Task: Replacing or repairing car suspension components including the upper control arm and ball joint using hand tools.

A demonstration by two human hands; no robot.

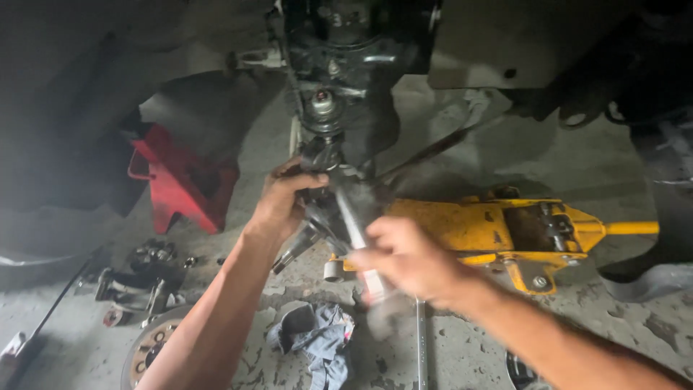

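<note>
Blurred right hand [404, 260] wrapped around a pale tool [359, 242], left hand [283, 198] gripping the dark suspension part [325, 209], yellow jack [491, 231] behind.

Yellow floor jack [498, 231], red jack stand [184, 184], grey rag [317, 339], perhaps a brake disc [148, 347]

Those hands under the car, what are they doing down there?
A person is working on the dark metal suspension part under a raised car. The left hand grips the lower joint, and the right hand holds a long silvery tool, blurred from moving. A yellow floor jack sits just behind, a red jack stand to the left. A grey rag and loose parts lie on the concrete floor.
</note>
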